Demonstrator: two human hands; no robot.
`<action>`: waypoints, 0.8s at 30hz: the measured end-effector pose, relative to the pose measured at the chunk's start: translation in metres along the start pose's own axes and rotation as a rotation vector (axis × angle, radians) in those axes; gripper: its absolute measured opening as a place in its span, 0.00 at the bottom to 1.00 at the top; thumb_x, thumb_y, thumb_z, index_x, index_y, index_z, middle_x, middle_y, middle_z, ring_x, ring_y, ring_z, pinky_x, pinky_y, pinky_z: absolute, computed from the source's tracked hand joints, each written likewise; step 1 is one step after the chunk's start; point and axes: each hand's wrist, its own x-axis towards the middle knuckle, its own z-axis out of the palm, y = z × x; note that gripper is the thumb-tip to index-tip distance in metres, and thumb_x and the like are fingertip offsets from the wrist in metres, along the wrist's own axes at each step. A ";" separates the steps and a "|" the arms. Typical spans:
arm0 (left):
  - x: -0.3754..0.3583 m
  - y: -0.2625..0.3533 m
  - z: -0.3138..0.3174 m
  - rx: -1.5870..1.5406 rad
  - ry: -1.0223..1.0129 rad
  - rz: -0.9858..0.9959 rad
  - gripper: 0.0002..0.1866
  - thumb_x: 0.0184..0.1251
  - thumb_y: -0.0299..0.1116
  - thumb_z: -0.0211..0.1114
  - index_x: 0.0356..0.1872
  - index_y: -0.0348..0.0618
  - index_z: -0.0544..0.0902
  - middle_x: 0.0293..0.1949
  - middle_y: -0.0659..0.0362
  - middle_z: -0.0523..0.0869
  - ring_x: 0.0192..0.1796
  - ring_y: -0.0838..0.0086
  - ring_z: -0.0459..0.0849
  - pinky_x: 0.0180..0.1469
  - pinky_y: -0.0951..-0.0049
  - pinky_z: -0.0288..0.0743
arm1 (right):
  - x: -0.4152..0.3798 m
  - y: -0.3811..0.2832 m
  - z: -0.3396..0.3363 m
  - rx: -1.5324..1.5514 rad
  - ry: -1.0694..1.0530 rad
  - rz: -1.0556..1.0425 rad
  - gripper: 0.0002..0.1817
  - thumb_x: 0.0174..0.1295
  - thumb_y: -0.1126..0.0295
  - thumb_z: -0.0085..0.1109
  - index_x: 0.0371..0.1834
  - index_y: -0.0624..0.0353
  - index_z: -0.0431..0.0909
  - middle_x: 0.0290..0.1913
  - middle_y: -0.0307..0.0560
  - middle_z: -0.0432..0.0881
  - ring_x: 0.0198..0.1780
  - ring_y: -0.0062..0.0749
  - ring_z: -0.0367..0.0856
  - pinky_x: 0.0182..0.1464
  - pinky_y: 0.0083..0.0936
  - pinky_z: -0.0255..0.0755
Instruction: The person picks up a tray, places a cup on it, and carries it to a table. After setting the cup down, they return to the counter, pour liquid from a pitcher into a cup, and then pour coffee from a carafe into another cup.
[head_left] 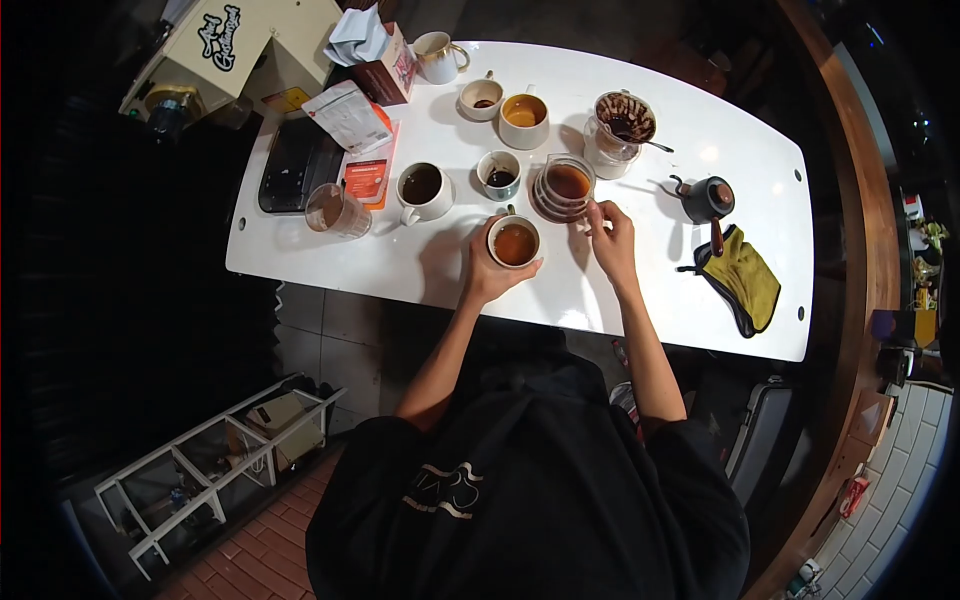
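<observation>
Surface: white table [700, 300], rounded corners, dim room; brick and tile floor below, white wire rack [215, 465] at lower left.

Item 1: left hand [487, 272], fingers wrapped round a white cup [514, 242] of brown liquid; cup at table's near edge, centre. Hand closed on cup wall.

Item 2: right hand [612, 238], just right of that cup. Fingertips touch rim/side of glass server [566, 187] w/ dark brown liquid. Fingers curled at the glass; full grip or only a touch, cannot tell.

Item 3: white mug [424, 190], dark liquid, left of centre.

Item 4: small dark cup [498, 175], btwn mug and server.

Item 5: tan cup [524, 118] and small white cup [481, 98], far side, near each other.

Item 6: glass dripper [622, 122] w/ wet grounds, far right of the cups; spoon beside it.

Item 7: black kettle [706, 198], right of server, apart from it.

Item 8: yellow cloth [745, 280] w/ dark edge, just below kettle handle.

Item 9: clear glass [336, 210], left end, near black scale [296, 165].

Item 10: white pouch [346, 115] and tissue box [385, 62], far left.

Item 11: white mug w/ gold handle [438, 56], far edge.
</observation>
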 end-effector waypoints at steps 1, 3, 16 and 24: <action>0.000 -0.001 0.000 -0.002 -0.005 0.002 0.30 0.36 0.34 0.81 0.44 0.39 0.78 0.37 0.56 0.85 0.40 0.71 0.84 0.46 0.69 0.78 | -0.004 -0.011 -0.003 0.004 -0.001 -0.004 0.14 0.68 0.66 0.57 0.36 0.70 0.76 0.32 0.49 0.78 0.31 0.27 0.79 0.35 0.25 0.77; 0.001 -0.003 0.000 0.016 -0.045 -0.016 0.29 0.39 0.31 0.81 0.46 0.38 0.79 0.43 0.57 0.84 0.43 0.73 0.83 0.49 0.70 0.78 | -0.007 -0.010 -0.007 -0.057 0.064 -0.108 0.11 0.67 0.68 0.58 0.37 0.69 0.76 0.34 0.51 0.78 0.33 0.29 0.80 0.35 0.26 0.77; 0.002 0.003 0.006 0.006 0.008 0.056 0.24 0.39 0.30 0.80 0.40 0.39 0.80 0.39 0.57 0.83 0.39 0.71 0.83 0.45 0.69 0.78 | 0.016 -0.002 -0.053 -0.101 0.143 -0.134 0.14 0.60 0.71 0.64 0.47 0.65 0.76 0.42 0.50 0.80 0.39 0.33 0.82 0.40 0.26 0.77; -0.002 0.006 0.016 -0.020 0.078 -0.015 0.23 0.40 0.30 0.79 0.40 0.39 0.79 0.36 0.59 0.83 0.38 0.74 0.82 0.43 0.70 0.78 | 0.103 -0.010 -0.042 -0.135 0.186 -0.418 0.53 0.46 0.60 0.78 0.69 0.72 0.53 0.59 0.63 0.74 0.62 0.46 0.75 0.59 0.31 0.72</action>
